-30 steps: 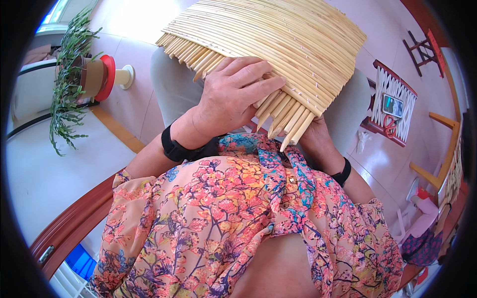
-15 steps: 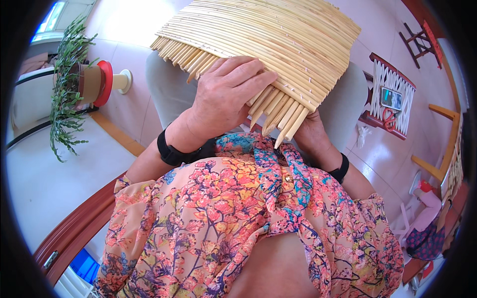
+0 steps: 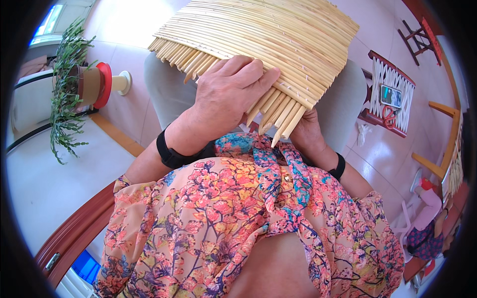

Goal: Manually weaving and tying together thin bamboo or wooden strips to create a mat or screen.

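A mat of pale yellow plant stalks (image 3: 258, 37), stitched together with light thread, lies across my lap and slopes away from me. Uneven, pointed stalk ends (image 3: 278, 116) stick out below its near edge. My left hand (image 3: 231, 92) is closed over that edge, thumb and fingers pressing on the stalks near the middle. Under the near right corner, my right hand (image 3: 308, 131) grips the mat from below; its fingertips are mostly hidden by the stalks. Both wrists carry black bands.
To the right stands a folding stool (image 3: 387, 94) with a phone (image 3: 391, 97) and red-handled scissors (image 3: 388, 116) on it. A potted plant (image 3: 69, 89) is at the left. Another person (image 3: 430, 218) sits at the far right, near a wooden frame (image 3: 437, 171).
The mat has shifted slightly to the left and my left thumb has moved a little along its edge. My right hand shows a bit more. The person at far right has changed posture.
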The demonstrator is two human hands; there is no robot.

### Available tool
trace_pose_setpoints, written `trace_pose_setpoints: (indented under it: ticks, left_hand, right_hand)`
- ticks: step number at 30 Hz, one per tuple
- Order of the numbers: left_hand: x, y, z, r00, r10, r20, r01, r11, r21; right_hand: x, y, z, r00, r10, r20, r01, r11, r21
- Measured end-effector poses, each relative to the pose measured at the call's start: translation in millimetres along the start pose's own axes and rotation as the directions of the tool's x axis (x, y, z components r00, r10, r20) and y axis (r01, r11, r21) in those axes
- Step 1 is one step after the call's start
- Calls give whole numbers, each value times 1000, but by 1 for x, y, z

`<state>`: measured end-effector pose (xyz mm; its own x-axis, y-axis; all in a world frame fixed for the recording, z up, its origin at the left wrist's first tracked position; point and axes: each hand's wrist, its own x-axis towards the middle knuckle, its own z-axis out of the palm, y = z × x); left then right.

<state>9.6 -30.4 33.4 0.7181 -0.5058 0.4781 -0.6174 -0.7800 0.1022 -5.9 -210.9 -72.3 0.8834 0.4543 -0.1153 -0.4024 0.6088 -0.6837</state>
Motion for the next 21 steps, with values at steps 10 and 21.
trace_pose_setpoints:
  ticks: [10,21]
  left_hand:
    - [-1,0,0,1000,27,4,-27,1000,14]
    - [-3,-1,-1,999,41,3,-41,999,21]
  right_hand:
    - [6,-1,-10,964,-26,266,-101,887,450]
    - [6,-13,12,995,-61,76,55,995,87]
